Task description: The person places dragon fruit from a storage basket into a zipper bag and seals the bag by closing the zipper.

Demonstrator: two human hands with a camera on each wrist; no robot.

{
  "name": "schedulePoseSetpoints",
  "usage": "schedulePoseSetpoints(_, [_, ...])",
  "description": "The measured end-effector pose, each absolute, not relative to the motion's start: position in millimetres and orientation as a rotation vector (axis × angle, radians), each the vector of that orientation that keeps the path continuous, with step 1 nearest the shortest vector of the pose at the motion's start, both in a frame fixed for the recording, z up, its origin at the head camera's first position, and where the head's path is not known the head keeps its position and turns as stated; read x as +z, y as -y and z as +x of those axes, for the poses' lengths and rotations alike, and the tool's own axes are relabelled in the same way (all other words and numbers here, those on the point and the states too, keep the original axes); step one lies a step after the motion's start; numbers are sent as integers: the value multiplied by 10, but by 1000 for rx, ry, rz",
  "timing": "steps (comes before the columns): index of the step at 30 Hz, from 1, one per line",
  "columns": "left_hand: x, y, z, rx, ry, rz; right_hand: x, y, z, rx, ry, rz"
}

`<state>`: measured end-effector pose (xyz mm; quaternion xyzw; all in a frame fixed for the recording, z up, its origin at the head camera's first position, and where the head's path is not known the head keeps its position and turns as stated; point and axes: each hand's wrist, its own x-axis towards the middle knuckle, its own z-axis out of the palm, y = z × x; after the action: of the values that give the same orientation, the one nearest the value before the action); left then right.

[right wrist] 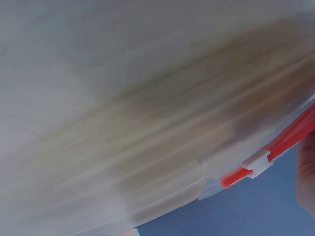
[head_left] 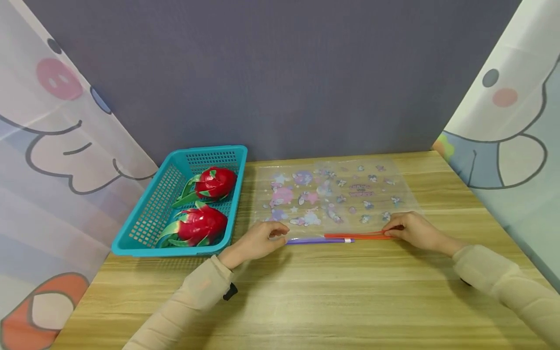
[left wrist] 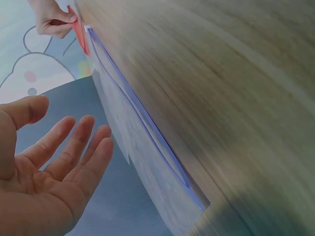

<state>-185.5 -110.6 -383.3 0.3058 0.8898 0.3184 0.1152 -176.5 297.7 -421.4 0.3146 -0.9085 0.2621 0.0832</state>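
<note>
Two clear zip bags with cartoon prints lie flat, overlapping, on the wooden table (head_left: 306, 301). The left bag (head_left: 280, 197) has a purple zip edge (head_left: 317, 241) with a white slider at its right end. On the right, the other bag (head_left: 372, 194) has a red zip edge (head_left: 350, 236). My right hand (head_left: 413, 231) pinches that red edge near its right end; its white slider (right wrist: 258, 164) shows in the right wrist view. My left hand (head_left: 258, 239) hovers by the purple zip's left end, fingers (left wrist: 66, 160) relaxed and apart, holding nothing.
A blue plastic basket (head_left: 239, 194) stands at the left with two red dragon fruits (head_left: 210, 226) in it. A dark grey panel (head_left: 280, 82) rises behind the table. Cartoon-printed curtains (head_left: 512, 121) hang on both sides.
</note>
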Motion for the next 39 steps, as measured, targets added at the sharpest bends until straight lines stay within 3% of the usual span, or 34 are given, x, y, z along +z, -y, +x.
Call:
schedulePoseSetpoints(20, [-3815,1051,-1859,1030,-2566,813,-3864,-2503,-1723,828,2846,702])
schedulePoseSetpoints(39, [-3805,718,-2128,1425,-2549,466,-3713,-1942,-1799,1144,2834,451])
